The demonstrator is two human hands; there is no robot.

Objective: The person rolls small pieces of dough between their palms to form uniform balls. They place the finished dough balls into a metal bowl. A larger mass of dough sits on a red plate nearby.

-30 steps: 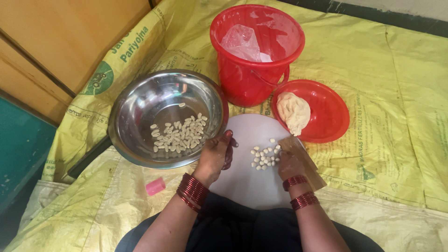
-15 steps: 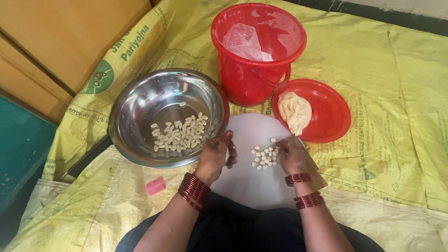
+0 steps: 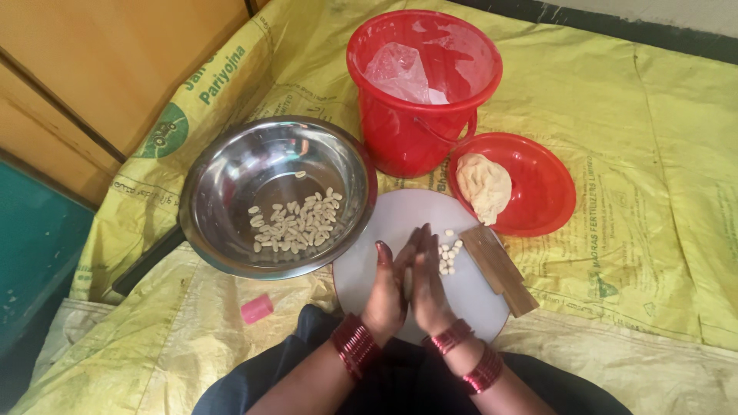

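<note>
Now both hands are off the board: the left hand and right hand meet palm to palm above the round white board, fingers straight; whether a piece lies between them cannot be told. Earlier, the right hand rested on the flat wooden block, which now lies free at the board's right edge. This reads as a shift from cutting to rolling. Small pale dough pellets sit just beside the fingertips. More smooth pellets fill the shiny steel bowl. A soft, lumpy dough mass rests on the red plastic lid.
</note>
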